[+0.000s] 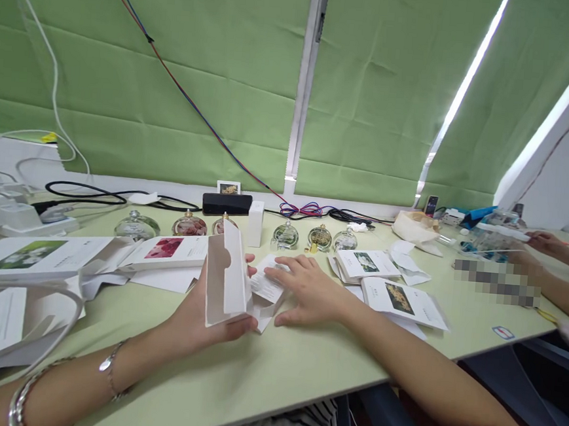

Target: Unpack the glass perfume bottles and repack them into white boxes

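Note:
My left hand [196, 304] is closed around a white cardboard box [233, 271]. The box is tilted upright, its near end open and a flap with a half-round notch facing me. Just right of it, a second white piece of carton with small print [269, 287] lies on the table; whether it joins the held box I cannot tell. My right hand [311, 287] rests over this printed carton, fingers spread and fingertips touching its edge. Round glass bottles stand in a row behind my hands, among them one with red contents [189, 222] and one with amber contents [320, 237].
Flattened picture boxes lie left [39, 253] and right [400, 301]. A small white upright box [255, 224] and a black phone [233, 204] stand at the back, near cables [304, 209]. At right, another person's hands [548, 243] work by a clear bag.

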